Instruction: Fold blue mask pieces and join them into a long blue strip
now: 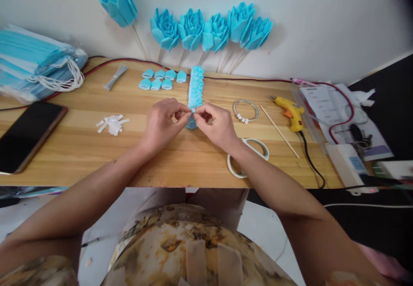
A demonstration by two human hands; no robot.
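Observation:
My left hand (pixel 166 120) and my right hand (pixel 214 122) meet at the middle of the wooden table. Thumbs and forefingers of both pinch the near end of a pleated light-blue strip (pixel 196 87), which runs away from me toward the wall. Part of a blue piece (pixel 191 125) shows below the fingertips; how it joins the strip is hidden. Beyond the left hand lie several small folded blue pieces (pixel 156 84) in two rows. A ring of tape (pixel 246 110) with white tabs stuck on it lies beyond my right hand, and white-handled scissors (pixel 263 148) lie partly under my right forearm.
Blue flowers (pixel 191 29) on sticks lean against the wall. Face masks (pixel 35 58), a phone (pixel 29 135), white paper strips (pixel 112 124) and a bundle of ties (pixel 116 77) lie left. To the right are a wooden stick (pixel 279 131), yellow glue gun (pixel 292 113) and power strip (pixel 350 165).

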